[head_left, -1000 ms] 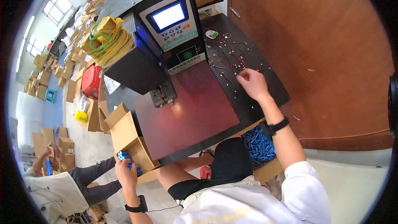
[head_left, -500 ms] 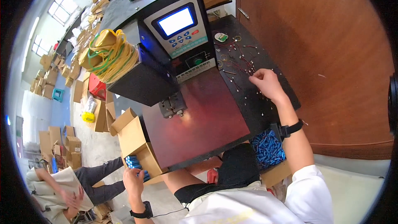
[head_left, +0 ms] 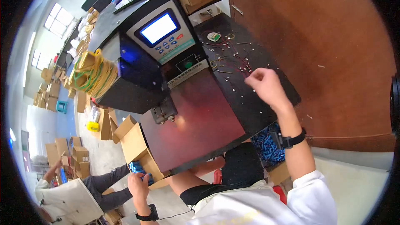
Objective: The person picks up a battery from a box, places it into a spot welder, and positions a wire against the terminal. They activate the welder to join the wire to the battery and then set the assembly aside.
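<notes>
My left hand [head_left: 138, 186] is at the near end of an open cardboard box [head_left: 132, 140], its fingers closed on a blue cylindrical battery cell [head_left: 146, 177]. More blue cells [head_left: 136, 166] stand in rows inside that box. My right hand [head_left: 268, 86] hovers over the black tabletop at the right, thumb and forefinger pinched together. Whatever may be between those fingertips is too small to make out. Beside them lie thin dark-red wire leads [head_left: 243, 63] with small pale ends, scattered and partly tangled.
A spot-welding machine [head_left: 164, 33] with a lit screen rises ahead; its welding head [head_left: 164, 112] overhangs a dark red work surface [head_left: 196, 121]. Yellow-green cable [head_left: 96, 75] is coiled on it. A bin of blue cells [head_left: 266, 146] sits below my right forearm. Another person [head_left: 75, 200] is at left.
The view has turned slightly, shifting the machine leftward. My right hand stays pinched near the wire leads, and my left hand stays at the box. The other person's arm has risen toward the stacked boxes.
</notes>
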Action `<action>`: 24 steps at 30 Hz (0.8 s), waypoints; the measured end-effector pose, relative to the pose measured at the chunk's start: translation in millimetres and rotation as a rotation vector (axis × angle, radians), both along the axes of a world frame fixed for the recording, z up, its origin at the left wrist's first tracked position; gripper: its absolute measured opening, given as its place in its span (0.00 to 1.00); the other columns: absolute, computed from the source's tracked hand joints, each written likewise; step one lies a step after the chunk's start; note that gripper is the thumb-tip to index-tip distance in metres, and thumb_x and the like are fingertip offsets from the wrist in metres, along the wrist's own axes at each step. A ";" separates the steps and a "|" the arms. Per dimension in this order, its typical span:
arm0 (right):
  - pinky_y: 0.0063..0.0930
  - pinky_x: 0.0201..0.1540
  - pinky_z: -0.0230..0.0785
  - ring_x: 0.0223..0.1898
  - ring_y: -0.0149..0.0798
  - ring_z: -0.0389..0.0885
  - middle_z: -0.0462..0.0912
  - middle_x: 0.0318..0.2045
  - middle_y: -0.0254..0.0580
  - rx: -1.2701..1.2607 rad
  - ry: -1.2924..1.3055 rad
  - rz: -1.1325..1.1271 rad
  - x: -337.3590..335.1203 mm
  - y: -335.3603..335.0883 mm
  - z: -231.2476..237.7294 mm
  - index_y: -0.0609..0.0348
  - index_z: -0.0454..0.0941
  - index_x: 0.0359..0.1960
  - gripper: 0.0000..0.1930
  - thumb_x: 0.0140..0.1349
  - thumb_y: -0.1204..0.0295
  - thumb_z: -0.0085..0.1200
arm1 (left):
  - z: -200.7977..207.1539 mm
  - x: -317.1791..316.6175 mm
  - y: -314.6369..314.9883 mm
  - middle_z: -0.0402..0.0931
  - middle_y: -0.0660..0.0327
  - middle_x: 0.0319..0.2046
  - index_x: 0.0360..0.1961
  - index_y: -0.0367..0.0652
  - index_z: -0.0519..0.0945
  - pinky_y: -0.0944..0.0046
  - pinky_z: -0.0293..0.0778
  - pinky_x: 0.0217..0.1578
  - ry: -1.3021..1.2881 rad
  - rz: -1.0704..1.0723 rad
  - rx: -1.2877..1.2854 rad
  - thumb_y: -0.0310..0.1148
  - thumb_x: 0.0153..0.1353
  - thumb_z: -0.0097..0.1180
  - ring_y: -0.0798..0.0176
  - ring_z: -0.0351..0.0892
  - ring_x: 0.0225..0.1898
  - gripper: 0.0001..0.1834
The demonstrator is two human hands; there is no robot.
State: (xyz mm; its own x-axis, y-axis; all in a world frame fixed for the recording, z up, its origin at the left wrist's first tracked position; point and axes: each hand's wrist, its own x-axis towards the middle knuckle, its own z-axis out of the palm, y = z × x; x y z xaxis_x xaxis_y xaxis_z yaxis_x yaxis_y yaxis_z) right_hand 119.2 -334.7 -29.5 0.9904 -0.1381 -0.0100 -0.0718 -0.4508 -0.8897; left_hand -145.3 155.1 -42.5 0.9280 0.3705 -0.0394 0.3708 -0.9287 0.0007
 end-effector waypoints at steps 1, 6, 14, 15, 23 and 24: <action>0.28 0.34 0.73 0.27 0.29 0.80 0.84 0.23 0.38 0.028 -0.043 0.009 -5.3 8.4 -9.2 0.67 0.84 0.32 0.09 0.58 0.71 0.63 | 0.9 -0.3 -2.0 0.78 0.53 0.32 0.30 0.40 0.84 0.51 0.72 0.43 -0.027 0.008 -0.020 0.38 0.54 0.70 0.47 0.77 0.41 0.12; 0.30 0.37 0.75 0.31 0.33 0.84 0.86 0.26 0.46 0.024 0.104 0.330 -28.3 38.1 -45.1 0.66 0.83 0.33 0.09 0.58 0.70 0.64 | 3.3 4.6 -10.2 0.78 0.53 0.30 0.30 0.38 0.82 0.52 0.73 0.39 -0.146 -0.047 -0.125 0.35 0.56 0.69 0.49 0.78 0.35 0.11; 0.41 0.42 0.77 0.37 0.50 0.87 0.87 0.32 0.51 -0.251 -0.015 0.076 50.7 36.1 -55.1 0.62 0.86 0.35 0.14 0.57 0.63 0.66 | 8.1 -4.2 -13.4 0.78 0.52 0.28 0.29 0.37 0.80 0.52 0.73 0.37 -0.222 -0.027 -0.158 0.32 0.57 0.69 0.48 0.79 0.32 0.11; 0.43 0.44 0.77 0.40 0.51 0.87 0.87 0.34 0.52 -0.356 0.090 0.103 57.5 41.0 -52.1 0.61 0.86 0.35 0.14 0.57 0.62 0.67 | 8.4 -6.0 -14.9 0.78 0.51 0.28 0.29 0.37 0.80 0.52 0.73 0.37 -0.236 -0.025 -0.174 0.32 0.57 0.69 0.48 0.78 0.32 0.10; 0.45 0.48 0.77 0.44 0.54 0.86 0.87 0.40 0.55 -0.462 0.236 0.070 82.4 48.3 -66.2 0.60 0.88 0.37 0.15 0.55 0.61 0.69 | 13.1 -12.5 -7.9 0.77 0.55 0.29 0.30 0.39 0.82 0.53 0.71 0.39 -0.222 0.040 -0.201 0.35 0.59 0.68 0.50 0.76 0.35 0.10; 0.47 0.50 0.77 0.47 0.58 0.85 0.86 0.43 0.59 -0.423 0.269 0.096 85.4 47.8 -65.5 0.62 0.85 0.41 0.18 0.56 0.62 0.68 | 14.5 -12.5 -8.9 0.77 0.55 0.29 0.30 0.40 0.82 0.53 0.71 0.39 -0.225 0.059 -0.207 0.35 0.59 0.67 0.51 0.76 0.35 0.10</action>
